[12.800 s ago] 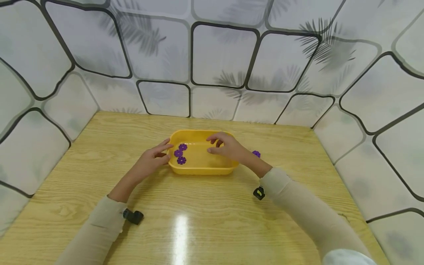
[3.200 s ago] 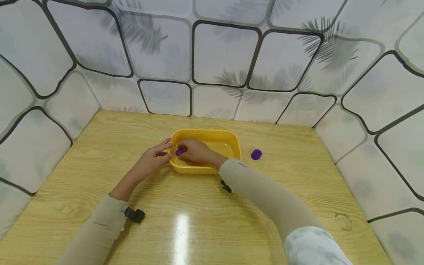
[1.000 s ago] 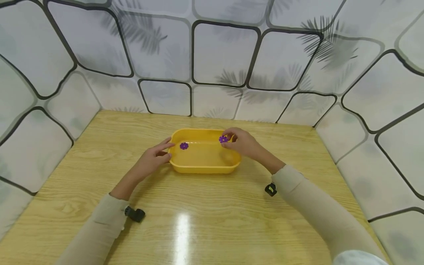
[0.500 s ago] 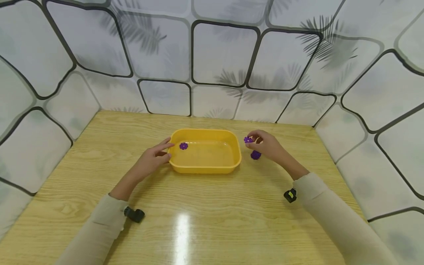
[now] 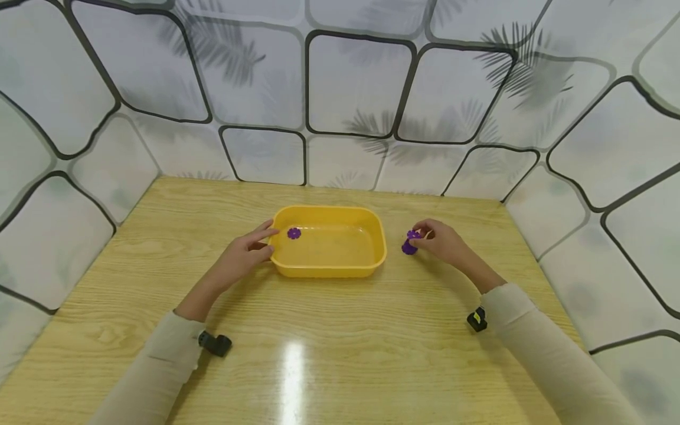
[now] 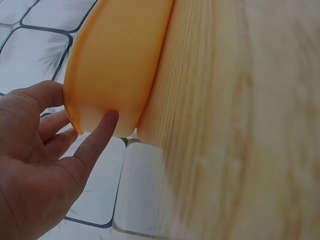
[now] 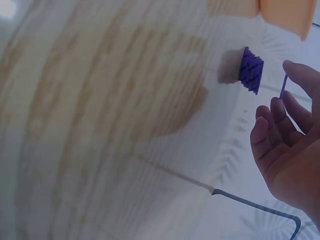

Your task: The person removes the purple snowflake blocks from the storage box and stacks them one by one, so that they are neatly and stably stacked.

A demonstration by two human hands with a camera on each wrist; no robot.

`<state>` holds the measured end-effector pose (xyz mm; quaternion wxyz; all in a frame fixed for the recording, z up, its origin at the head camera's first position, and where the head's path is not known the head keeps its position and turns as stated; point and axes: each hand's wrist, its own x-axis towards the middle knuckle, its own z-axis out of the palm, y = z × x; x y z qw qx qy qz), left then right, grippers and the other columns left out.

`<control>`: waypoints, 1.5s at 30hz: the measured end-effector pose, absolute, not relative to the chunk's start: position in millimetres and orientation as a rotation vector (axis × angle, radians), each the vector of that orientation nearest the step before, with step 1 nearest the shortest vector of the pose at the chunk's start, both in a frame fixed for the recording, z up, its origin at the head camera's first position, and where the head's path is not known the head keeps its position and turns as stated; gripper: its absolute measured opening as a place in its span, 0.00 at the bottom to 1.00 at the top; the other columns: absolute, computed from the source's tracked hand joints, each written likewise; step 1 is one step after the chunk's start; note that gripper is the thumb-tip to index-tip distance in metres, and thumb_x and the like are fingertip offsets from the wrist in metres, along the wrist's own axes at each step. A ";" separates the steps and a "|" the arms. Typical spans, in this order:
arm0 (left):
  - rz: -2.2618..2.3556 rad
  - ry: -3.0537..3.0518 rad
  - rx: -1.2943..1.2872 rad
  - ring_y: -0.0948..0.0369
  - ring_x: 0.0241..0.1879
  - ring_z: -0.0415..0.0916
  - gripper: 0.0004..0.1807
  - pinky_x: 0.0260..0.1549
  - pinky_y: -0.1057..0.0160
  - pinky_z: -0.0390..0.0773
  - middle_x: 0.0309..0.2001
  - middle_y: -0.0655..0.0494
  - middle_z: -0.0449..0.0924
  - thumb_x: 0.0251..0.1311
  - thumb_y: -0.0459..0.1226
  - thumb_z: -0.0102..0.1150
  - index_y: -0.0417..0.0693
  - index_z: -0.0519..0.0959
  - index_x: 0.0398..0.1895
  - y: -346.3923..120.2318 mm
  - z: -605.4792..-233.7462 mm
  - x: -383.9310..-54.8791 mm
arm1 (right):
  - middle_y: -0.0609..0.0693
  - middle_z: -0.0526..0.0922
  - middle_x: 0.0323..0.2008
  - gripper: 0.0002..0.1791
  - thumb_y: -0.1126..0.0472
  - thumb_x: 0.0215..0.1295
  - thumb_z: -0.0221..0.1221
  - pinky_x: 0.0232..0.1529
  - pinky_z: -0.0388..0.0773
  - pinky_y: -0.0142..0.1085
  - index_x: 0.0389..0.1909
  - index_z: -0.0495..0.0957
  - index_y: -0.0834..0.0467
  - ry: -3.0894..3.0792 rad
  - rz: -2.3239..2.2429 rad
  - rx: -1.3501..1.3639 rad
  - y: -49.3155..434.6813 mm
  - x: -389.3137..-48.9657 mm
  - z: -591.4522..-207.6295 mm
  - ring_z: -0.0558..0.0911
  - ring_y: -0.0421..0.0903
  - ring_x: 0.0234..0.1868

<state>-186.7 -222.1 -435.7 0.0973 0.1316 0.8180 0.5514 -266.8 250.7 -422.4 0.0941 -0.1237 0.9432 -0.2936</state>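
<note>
My left hand (image 5: 241,260) holds the left end of a yellow plastic tray (image 5: 329,273). In the left wrist view, the thumb presses the tray's outer wall (image 6: 117,60) while the other fingers reach over its rim. A purple flower-shaped disc (image 5: 294,234) lies inside the tray, near its back left corner. To the right of the tray my right hand (image 5: 443,241) pinches another purple flower disc (image 5: 414,235) by its edge. Just beneath it stands a short stack of purple discs (image 5: 409,249). A gap separates held disc (image 7: 283,87) and stack (image 7: 251,71) in the right wrist view.
Everything stands on a wood-grain table (image 5: 340,330). Patterned wall covering (image 5: 361,88) rises at the table's back and sides. Each forearm wears a small black camera, one on the left wrist (image 5: 215,343) and one on the right (image 5: 477,319).
My right hand has carried a disc out of the tray and rightward to above the stack. The tray held three discs earlier and shows one now. My left hand stays at the tray's end.
</note>
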 end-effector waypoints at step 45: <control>1.641 2.428 0.394 0.46 0.63 0.73 0.29 0.49 0.73 0.79 0.82 0.60 0.47 0.74 0.40 0.53 0.42 0.65 0.75 -223.2 -439.4 -187.9 | 0.60 0.78 0.50 0.29 0.51 0.67 0.65 0.48 0.77 0.48 0.63 0.75 0.63 2.758 -0.783 -0.447 251.5 -269.1 -441.0 0.77 0.55 0.48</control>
